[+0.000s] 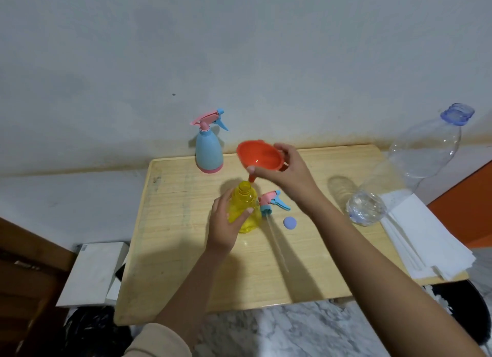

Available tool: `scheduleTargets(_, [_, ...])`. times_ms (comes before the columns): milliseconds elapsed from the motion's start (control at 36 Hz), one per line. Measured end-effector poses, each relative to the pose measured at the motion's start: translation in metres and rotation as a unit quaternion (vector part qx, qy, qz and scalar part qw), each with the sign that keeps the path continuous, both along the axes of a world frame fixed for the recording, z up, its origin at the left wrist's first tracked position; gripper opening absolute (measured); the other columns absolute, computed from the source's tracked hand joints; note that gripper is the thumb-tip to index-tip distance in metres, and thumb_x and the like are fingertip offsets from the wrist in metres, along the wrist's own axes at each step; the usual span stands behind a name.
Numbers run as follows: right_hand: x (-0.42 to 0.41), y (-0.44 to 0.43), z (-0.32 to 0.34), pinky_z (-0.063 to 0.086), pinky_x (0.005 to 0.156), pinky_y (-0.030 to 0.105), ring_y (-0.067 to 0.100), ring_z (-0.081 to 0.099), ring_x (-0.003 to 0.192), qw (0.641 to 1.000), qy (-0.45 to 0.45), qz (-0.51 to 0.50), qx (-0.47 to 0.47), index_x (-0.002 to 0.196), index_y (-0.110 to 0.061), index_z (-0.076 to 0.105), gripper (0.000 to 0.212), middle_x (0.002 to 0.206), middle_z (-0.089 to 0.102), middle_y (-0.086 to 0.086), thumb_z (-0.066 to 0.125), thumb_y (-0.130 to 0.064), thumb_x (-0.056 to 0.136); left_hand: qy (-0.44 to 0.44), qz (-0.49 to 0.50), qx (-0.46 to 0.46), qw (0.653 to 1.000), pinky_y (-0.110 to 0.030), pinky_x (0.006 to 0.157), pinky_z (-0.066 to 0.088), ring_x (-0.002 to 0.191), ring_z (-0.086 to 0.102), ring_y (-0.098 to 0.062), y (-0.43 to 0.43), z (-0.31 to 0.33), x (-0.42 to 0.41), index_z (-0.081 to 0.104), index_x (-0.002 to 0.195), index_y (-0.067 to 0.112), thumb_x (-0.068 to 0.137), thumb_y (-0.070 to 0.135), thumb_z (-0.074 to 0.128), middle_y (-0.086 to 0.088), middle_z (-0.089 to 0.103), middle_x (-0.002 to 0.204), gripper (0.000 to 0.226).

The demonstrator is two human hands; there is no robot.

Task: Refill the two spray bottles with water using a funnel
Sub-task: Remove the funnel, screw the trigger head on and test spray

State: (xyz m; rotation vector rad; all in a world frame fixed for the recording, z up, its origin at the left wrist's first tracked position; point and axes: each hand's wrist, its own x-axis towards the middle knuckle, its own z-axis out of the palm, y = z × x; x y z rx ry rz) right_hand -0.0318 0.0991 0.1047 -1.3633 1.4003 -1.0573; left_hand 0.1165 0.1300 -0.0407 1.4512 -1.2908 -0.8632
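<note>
Yellow btl (pixel 245 210): upright mid-table, neck open, sprayer off.
L hand (pixel 226 223): I wrap it round the btl body, fingers curled, steadying.
Funnel (pixel 259 155): orange, pinched at rim/stem in R hand (pixel 287 175), tilted; spout tip just above & slightly R of neck.
Key relation: neck sits below-left of spout; stem axis needs going vertical. R hand nearer.
Sprayer head (pixel 273 201): lies just R of btl, dip tube toward me.
Blue btl (pixel 209 150): far edge, still capped.
Water btl (pixel 404 175): far R, uncapped; cap (pixel 289 222) on table (pixel 186 277).

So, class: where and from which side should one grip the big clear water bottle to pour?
Grip the clear water bottle around its wide lower body, from its left side with the right hand, since it stands upright, uncapped, at the table's right edge.
</note>
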Motion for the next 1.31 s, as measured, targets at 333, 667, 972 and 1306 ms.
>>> scheduleTargets(333, [-0.078,-0.004,-0.073,0.047,0.081,0.028,0.020,0.048,0.108,0.984,0.106,-0.136,0.053,0.136,-0.010,0.038,0.091,0.129,0.043,0.007,0.087,-0.026,0.061,-0.005,0.000,-0.026,1.000,-0.042,0.098,0.048,0.116,0.048,-0.003,0.002,-0.006,-0.001,0.043,0.120,0.054,0.071,0.055,0.063,0.030,0.044,0.119,0.053])
scheduleTargets(667, [-0.111,-0.019,-0.132,0.044,0.089,0.037,0.031,0.051,0.115,0.956,0.202,-0.192,0.094,0.128,-0.005,0.043,0.082,0.126,0.050,0.015,0.087,-0.018,0.060,-0.027,-0.006,-0.025,0.999,-0.043,0.096,0.047,0.116,0.047,-0.007,-0.001,-0.008,0.000,0.039,0.119,0.059,0.071,0.058,0.060,0.028,0.043,0.118,0.052])
scheduleTargets(972, [-0.108,-0.017,-0.143,0.040,0.092,0.035,0.028,0.044,0.119,0.953,0.223,-0.185,0.091,0.133,-0.006,0.038,0.084,0.131,0.040,0.013,0.084,-0.027,0.065,-0.032,-0.005,-0.018,0.999,-0.045,0.097,0.047,0.117,0.047,-0.008,0.001,-0.007,0.000,0.038,0.121,0.056,0.072,0.060,0.059,0.019,0.045,0.120,0.053])
scheduleTargets(1306, [-0.088,-0.002,-0.120,0.027,0.092,0.015,0.018,0.040,0.120,0.951,0.226,-0.209,-0.039,0.134,-0.005,0.039,0.071,0.132,0.041,0.009,0.077,-0.024,0.076,-0.038,-0.001,-0.016,0.999,-0.046,0.097,0.047,0.119,0.046,-0.009,0.002,-0.008,0.000,0.039,0.122,0.054,0.073,0.059,0.059,0.010,0.045,0.124,0.053])
